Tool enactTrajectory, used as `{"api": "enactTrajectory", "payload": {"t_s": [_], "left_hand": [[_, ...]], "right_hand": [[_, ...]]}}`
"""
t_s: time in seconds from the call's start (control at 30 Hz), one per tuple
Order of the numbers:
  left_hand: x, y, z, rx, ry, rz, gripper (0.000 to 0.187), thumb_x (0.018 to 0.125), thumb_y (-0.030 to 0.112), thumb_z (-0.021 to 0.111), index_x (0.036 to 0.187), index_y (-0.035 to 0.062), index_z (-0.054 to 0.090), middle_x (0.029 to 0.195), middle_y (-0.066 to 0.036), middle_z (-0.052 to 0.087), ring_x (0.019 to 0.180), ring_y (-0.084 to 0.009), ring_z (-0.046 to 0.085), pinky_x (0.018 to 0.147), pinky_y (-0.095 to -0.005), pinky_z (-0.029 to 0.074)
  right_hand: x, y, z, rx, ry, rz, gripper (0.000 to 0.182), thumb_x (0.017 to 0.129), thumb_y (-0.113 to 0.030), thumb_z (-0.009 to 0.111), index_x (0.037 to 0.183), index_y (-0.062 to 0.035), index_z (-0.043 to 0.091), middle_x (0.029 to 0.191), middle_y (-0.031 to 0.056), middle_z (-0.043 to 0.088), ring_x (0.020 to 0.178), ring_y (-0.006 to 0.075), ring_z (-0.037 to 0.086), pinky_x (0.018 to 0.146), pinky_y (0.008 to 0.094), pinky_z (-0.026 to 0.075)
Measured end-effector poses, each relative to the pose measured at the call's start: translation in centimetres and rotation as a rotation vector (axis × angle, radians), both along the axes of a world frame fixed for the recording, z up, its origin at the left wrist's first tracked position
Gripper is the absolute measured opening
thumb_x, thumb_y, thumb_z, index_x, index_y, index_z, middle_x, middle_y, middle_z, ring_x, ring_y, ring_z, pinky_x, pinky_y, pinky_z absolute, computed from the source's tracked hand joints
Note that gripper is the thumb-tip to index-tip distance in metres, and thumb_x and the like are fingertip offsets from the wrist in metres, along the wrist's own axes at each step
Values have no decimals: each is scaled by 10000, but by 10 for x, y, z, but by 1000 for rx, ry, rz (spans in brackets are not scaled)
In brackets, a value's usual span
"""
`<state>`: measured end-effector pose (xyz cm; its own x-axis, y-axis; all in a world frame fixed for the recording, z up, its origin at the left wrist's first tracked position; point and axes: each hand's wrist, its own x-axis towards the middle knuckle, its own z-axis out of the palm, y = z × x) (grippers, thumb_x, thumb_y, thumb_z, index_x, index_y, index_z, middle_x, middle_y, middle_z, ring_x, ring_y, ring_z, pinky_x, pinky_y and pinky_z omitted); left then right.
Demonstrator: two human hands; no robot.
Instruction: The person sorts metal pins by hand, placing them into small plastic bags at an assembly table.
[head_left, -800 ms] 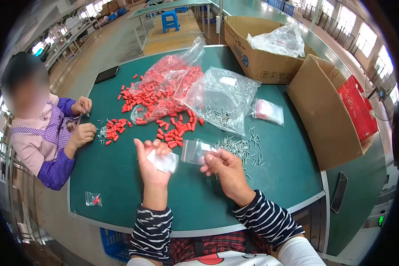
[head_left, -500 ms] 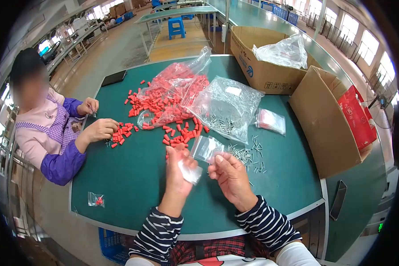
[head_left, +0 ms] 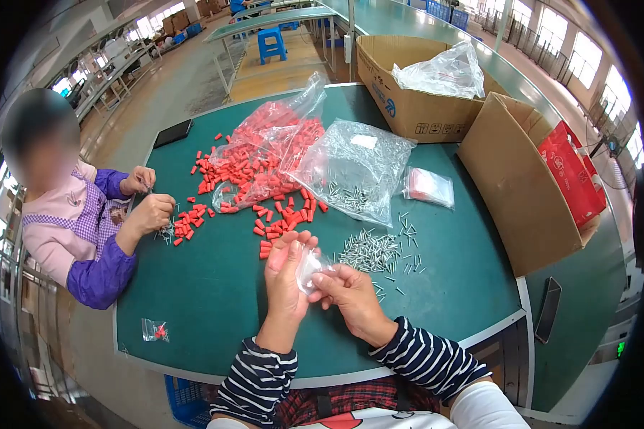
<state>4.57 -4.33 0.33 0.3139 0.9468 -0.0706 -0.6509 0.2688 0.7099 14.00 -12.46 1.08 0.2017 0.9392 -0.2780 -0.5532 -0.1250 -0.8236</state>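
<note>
Small clear bag (head_left: 310, 269) is held between both hands, over the green table (head_left: 207, 300), in front of the wearer. Whether one bag or several layered can't be told.

Left hand (head_left: 285, 286): half open, palm turned inward, fingers curled loosely upward, bag held against thumb and fingers. Right hand (head_left: 354, 297): thumb and fingertips closed in a pinch on the bag's near right edge, other fingers bent. Bag contents, if any, can't be made out through the glare.

Just beyond the left fingertips, loose red caps (head_left: 290, 218) are scattered. A pile of metal screws (head_left: 368, 252) is spread beyond and right of the right hand. Behind these, a large bag of red caps (head_left: 254, 154) is spilled open at left; a large bag of screws (head_left: 358, 164) is laid against it at right. A stack of flat clear bags (head_left: 429, 187) is placed further right. A small filled bag (head_left: 155, 330) with something red inside is set near the front left corner.

At the left side, a co-worker is seated; small parts are being handled by the co-worker's hands (head_left: 154, 213), beside a small heap of red caps and screws. Two cardboard boxes are parked at the far right.
</note>
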Motion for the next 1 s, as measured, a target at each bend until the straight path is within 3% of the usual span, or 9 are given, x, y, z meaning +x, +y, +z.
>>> {"api": "enactTrajectory", "payload": {"t_s": [0.13, 0.33, 0.43, 0.57, 0.6, 0.7, 0.73, 0.87, 1.0], "left_hand": [[1, 1, 1, -15, -74, -4, 222, 966, 138, 615, 1163, 75, 535, 1035, -75, 617, 997, -184, 623, 892, -389, 552], [-12, 14, -10, -55, -222, -9, 228, 975, 107, 591, 1192, 71, 530, 968, -63, 574, 852, -156, 576, 861, -385, 550], [-18, 21, -10, -37, -263, -24, 232, 979, 127, 592, 1198, 82, 533, 950, -50, 553, 798, -128, 528, 795, -337, 537], [-38, 37, -3, -100, -386, -4, 206, 969, 155, 617, 1149, 93, 539, 870, -19, 537, 667, -102, 477, 602, -260, 440], [-40, 37, 6, -128, -317, 74, 177, 952, 144, 645, 1094, 90, 552, 797, 2, 515, 581, -82, 421, 513, -236, 375], [-54, 39, 7, -12, -91, -99, 153, 955, 130, 637, 1094, 105, 578, 736, 19, 467, 551, -58, 373, 462, -208, 322], [-52, 33, 13, -17, 38, -145, 183, 934, 125, 667, 1085, 63, 586, 720, 34, 457, 540, -40, 348, 447, -194, 293], [-43, 16, 28, 50, 372, -303, 339, 877, 109, 734, 1185, 5, 637, 766, 60, 554, 554, 2, 392, 479, -179, 294], [-30, 2, 30, 143, 548, -355, 289, 865, 130, 752, 1121, 12, 688, 739, 68, 564, 578, 6, 405, 503, -164, 283]], "right_hand": [[2, -2, -4, 18, -61, 35, 201, 928, -181, 687, 1010, -3, 642, 818, 50, 701, 645, 73, 626, 533, 190, 433], [2, -3, 0, -8, -48, 61, 206, 899, -166, 721, 974, 5, 633, 830, 75, 697, 642, 94, 627, 508, 200, 438], [1, -4, -2, -1, -49, 77, 192, 904, -170, 716, 961, -7, 632, 832, 76, 698, 643, 91, 622, 519, 198, 436], [6, -4, 4, 26, -48, 32, 182, 914, -182, 707, 956, -26, 624, 831, 65, 694, 647, 84, 607, 537, 198, 435], [8, -3, 6, 35, -42, 13, 181, 916, -184, 705, 955, -29, 621, 829, 61, 693, 648, 82, 604, 540, 198, 435], [14, -1, 10, 59, -41, -47, 173, 926, -190, 694, 952, -39, 614, 815, 44, 685, 647, 78, 596, 538, 196, 428], [17, 0, 9, 71, -45, -62, 170, 928, -190, 692, 952, -41, 614, 813, 42, 683, 645, 77, 596, 538, 195, 426], [24, 0, 10, 86, -101, -103, 159, 934, -189, 683, 962, -47, 618, 811, 33, 680, 645, 72, 598, 537, 192, 423], [20, -1, 7, 156, -107, -101, 159, 933, -176, 685, 987, -42, 619, 839, 32, 685, 660, 58, 597, 544, 187, 421]]}}
